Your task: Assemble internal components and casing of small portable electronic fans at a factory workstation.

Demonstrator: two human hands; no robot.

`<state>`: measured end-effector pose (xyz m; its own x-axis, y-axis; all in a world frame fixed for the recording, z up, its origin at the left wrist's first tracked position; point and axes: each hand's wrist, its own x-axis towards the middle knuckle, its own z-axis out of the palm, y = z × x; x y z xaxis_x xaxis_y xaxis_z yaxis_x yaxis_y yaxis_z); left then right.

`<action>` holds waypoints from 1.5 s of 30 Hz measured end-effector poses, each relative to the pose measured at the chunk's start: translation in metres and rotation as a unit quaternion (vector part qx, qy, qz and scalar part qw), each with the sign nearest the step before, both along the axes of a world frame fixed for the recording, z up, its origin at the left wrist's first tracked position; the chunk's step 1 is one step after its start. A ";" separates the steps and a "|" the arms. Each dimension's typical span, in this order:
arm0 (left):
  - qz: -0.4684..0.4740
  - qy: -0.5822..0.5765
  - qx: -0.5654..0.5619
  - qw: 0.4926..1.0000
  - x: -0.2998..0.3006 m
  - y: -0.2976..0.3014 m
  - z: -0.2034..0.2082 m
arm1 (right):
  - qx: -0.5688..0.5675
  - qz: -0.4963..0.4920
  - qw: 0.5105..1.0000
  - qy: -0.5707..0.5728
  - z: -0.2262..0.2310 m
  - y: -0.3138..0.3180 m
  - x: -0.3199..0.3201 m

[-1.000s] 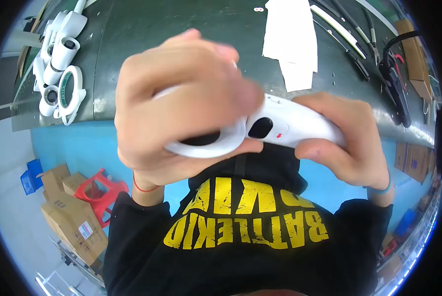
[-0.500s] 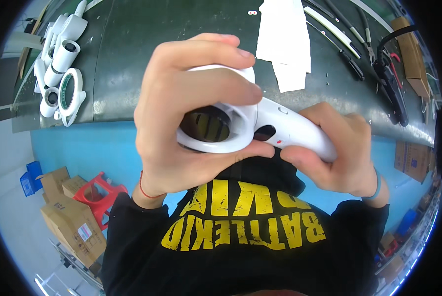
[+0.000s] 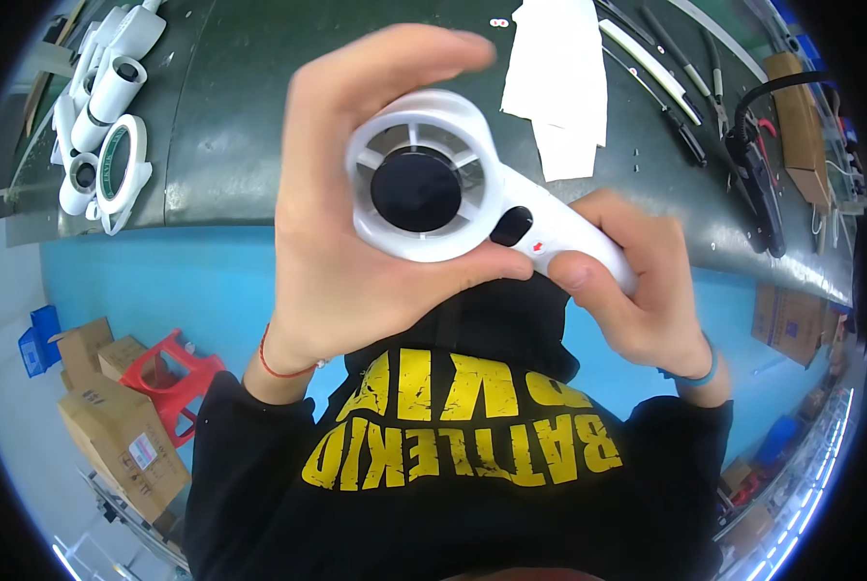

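A white handheld fan [image 3: 559, 223] is held up in front of my chest, its round grille tilted toward me. A black disc fills the grille's centre, and a dark oval window sits where head meets handle. My left hand [image 3: 317, 213] curves around the fan's head, thumb along its lower rim, while the upper fingers arch over the top, apart from it. The handle's end lies in my right hand [image 3: 651, 286], with the thumb pressed on its near face and the fingers around the back.
Several white fan parts [image 3: 114, 97] and a tape roll [image 3: 122, 169] lie at the bench's left. White sheets [image 3: 559, 87], a screwdriver [image 3: 683, 140] and a black corded tool [image 3: 758, 194] are to the right. A red stool [image 3: 172, 382] and cardboard boxes [image 3: 114, 441] stand below left.
The fan's head has turned to show its grille and black centre face-on. My left fingers have lifted off the head's top. My right hand still grips the handle.
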<state>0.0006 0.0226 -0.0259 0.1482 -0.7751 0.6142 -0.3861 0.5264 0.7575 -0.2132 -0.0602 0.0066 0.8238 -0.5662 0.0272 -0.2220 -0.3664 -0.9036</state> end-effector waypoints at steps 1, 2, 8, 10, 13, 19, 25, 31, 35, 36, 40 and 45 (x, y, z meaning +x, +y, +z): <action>-0.001 0.001 -0.003 1.000 -0.001 0.001 -0.002 | -0.003 -0.001 1.000 0.001 0.002 0.000 -0.001; 0.018 0.021 0.006 1.000 -0.003 0.003 -0.005 | 0.052 -0.010 0.998 0.027 0.004 0.000 -0.001; -0.014 0.362 0.168 0.917 -0.039 0.021 -0.008 | 0.114 -0.040 0.992 0.033 -0.003 0.014 0.003; -0.039 0.404 0.149 0.902 -0.046 0.019 -0.008 | 0.107 -0.045 0.993 0.029 -0.006 0.017 0.007; -0.069 0.447 0.127 0.883 -0.046 0.018 -0.006 | 0.119 -0.054 0.991 0.011 -0.007 0.021 0.008; -0.044 0.362 0.110 0.924 -0.041 0.016 -0.002 | 0.172 -0.051 0.984 -0.008 -0.010 0.023 0.007; -0.061 0.342 0.143 0.927 -0.035 0.019 0.003 | 0.173 -0.034 0.983 -0.045 -0.013 0.029 0.006; -0.071 0.383 0.147 0.909 -0.034 0.016 0.001 | 0.181 -0.057 0.982 -0.024 -0.011 0.032 0.012; -0.067 0.394 0.136 0.906 -0.034 0.017 0.002 | 0.178 -0.041 0.983 -0.017 -0.013 0.032 0.012; -0.074 0.395 0.153 0.903 -0.031 0.016 0.002 | 0.201 -0.026 0.979 -0.009 -0.012 0.031 0.011; -0.034 0.289 0.116 0.950 -0.011 0.008 -0.001 | 0.283 -0.004 0.959 0.026 -0.003 0.027 0.009; -0.029 0.106 0.080 0.991 0.008 0.005 -0.004 | 0.390 0.022 0.921 0.003 -0.002 0.025 0.007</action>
